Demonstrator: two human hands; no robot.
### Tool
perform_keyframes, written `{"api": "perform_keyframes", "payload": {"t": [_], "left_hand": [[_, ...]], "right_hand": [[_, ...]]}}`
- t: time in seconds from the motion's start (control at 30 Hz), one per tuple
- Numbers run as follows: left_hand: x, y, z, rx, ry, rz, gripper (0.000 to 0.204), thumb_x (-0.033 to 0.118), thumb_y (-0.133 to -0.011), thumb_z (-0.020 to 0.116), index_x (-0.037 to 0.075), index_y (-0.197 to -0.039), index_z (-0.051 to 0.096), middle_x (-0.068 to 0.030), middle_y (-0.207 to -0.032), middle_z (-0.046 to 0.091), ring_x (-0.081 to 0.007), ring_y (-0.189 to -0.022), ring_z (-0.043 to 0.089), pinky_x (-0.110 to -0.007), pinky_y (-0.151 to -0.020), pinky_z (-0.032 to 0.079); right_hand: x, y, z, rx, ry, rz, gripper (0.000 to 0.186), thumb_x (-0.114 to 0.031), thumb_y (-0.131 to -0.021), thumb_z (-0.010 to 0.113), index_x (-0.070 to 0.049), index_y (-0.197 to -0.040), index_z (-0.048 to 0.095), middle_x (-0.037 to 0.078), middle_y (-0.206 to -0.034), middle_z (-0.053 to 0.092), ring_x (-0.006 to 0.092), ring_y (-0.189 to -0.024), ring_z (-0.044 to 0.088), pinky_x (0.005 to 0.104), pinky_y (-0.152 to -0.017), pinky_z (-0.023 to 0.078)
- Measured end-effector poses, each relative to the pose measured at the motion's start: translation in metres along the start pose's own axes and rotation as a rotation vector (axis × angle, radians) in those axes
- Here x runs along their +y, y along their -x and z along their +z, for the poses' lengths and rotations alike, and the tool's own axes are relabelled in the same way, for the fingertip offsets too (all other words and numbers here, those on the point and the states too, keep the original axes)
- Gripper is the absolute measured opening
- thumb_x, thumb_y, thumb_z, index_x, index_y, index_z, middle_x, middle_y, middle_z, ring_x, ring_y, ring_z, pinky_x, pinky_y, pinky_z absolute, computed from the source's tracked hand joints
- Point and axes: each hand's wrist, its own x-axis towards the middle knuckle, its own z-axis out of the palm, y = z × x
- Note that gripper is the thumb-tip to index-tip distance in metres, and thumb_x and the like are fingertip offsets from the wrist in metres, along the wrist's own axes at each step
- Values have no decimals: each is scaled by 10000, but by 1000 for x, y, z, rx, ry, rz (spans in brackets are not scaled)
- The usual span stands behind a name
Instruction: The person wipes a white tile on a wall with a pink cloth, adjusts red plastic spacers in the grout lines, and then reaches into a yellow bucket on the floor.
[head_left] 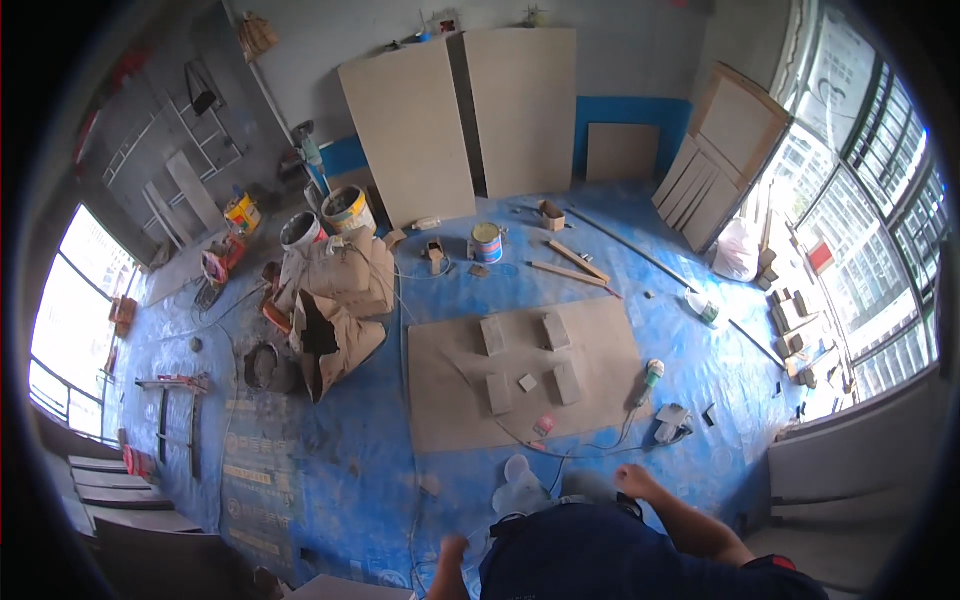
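My right hand (pixel 633 481) is curled into a fist beside my leg, with nothing visible in it. My left hand (pixel 453 548) hangs low at my other side, its fingers mostly hidden. On the floor in front of me lies a large grey-brown board (pixel 450 390). Several grey rectangular blocks (pixel 497 393) rest on it, around a small pale square piece (pixel 527 382). At the board's right edge is a green angle grinder (pixel 652 376) with a cord. A red item (pixel 543 426) lies near the front edge. Right of it is a grey object (pixel 671 424) I cannot identify.
Blue sheeting (pixel 360 470) covers the floor. Torn paper sacks (pixel 340 335) and buckets (pixel 347 210) stand left. A paint can (pixel 487 243) and wooden strips (pixel 568 272) lie beyond the board. Large panels (pixel 520 110) lean on the far wall; boards and scraps (pixel 792 312) line the right.
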Motion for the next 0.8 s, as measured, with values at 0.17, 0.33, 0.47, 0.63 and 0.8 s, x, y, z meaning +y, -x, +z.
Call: {"api": "perform_keyframes", "payload": {"t": [0.17,0.33,0.47,0.63,0.8], "left_hand": [[-114,-79,-240,566,69,-209,215,165,-856,565,61,-974,713,-130,-1014,698,-288,-977,670,-427,-769,550],[-150,-126,-443,889,597,-178,229,117,-807,635,30,-1013,687,-127,-1014,699,-255,-917,681,-343,-699,543],[-109,-178,-559,961,1608,-88,230,118,-810,608,44,-1004,705,-129,-918,725,-250,-797,705,-318,-655,525],[-37,-223,-538,648,177,-79,152,196,-713,682,71,-792,717,-107,-764,690,-261,-761,698,-426,-673,558],[61,-198,-617,290,1582,-425,384,57,-689,710,12,-1070,723,-146,-829,715,-243,-735,681,-358,-678,542]], "right_hand": [[27,-52,-58,301,-517,392,311,-297,-864,620,-7,-938,702,129,-846,704,247,-752,657,389,-699,524],[68,-155,-134,127,-861,664,254,-251,-881,578,-10,-892,656,79,-722,631,189,-648,632,331,-538,478],[246,-258,-137,-359,801,-495,265,-306,-808,659,-90,-962,660,91,-857,685,257,-793,678,419,-678,550],[241,-392,-278,-383,341,-153,239,-202,-692,749,-140,-907,667,102,-854,701,266,-845,692,404,-733,550],[208,-538,-482,73,-397,563,126,-206,-808,663,-85,-843,664,81,-804,700,204,-679,678,382,-649,538]]}}
